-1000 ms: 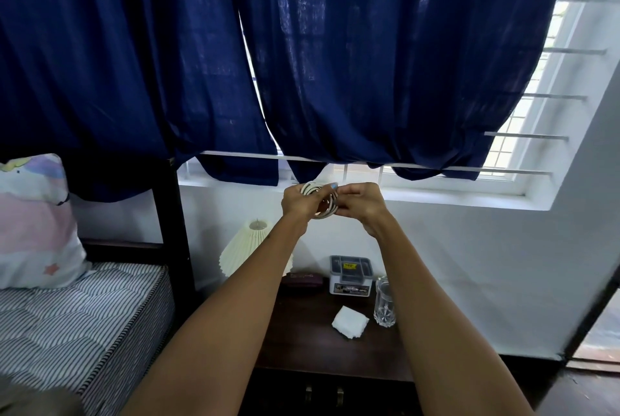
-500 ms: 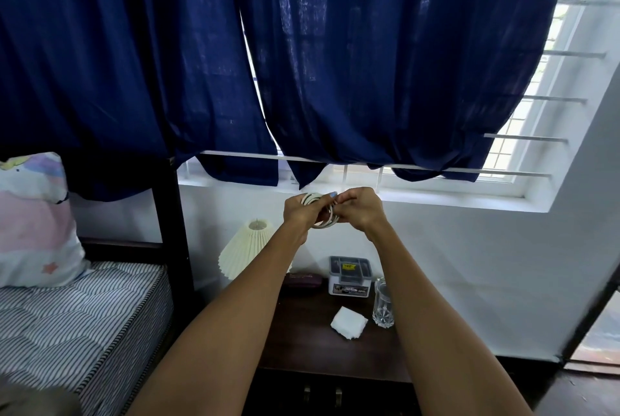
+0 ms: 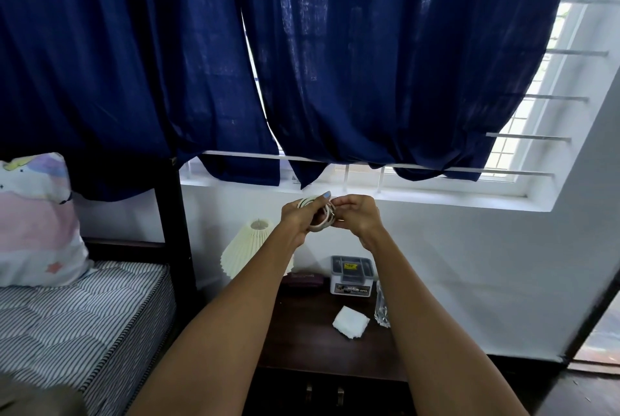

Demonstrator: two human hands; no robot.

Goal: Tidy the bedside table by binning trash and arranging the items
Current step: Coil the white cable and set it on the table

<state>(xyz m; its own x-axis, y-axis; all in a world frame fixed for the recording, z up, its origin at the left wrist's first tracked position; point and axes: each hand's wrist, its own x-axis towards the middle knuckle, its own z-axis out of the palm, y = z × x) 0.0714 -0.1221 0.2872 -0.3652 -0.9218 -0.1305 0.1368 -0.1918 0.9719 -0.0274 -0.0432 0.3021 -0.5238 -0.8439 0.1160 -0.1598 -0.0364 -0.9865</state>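
A coiled white cable (image 3: 320,219) is held up in front of the wall, well above the dark wooden bedside table (image 3: 302,345). My left hand (image 3: 297,216) grips the coil from the left. Pressed against its right side, my right hand (image 3: 357,216) pinches the cable's end. On the table lie a crumpled white tissue (image 3: 350,321), a clear glass (image 3: 382,306) partly hidden by my right forearm, a small grey box (image 3: 351,276) and a dark flat case (image 3: 303,279).
A pleated cream lamp shade (image 3: 248,251) stands at the table's back left, behind my left forearm. A bed with a striped mattress (image 3: 77,318) and a pillow (image 3: 37,221) lies to the left. Blue curtains (image 3: 302,63) hang over the window.
Both hands have dropped slightly with the cable coil and stay joined on it. The items on the table have not moved.
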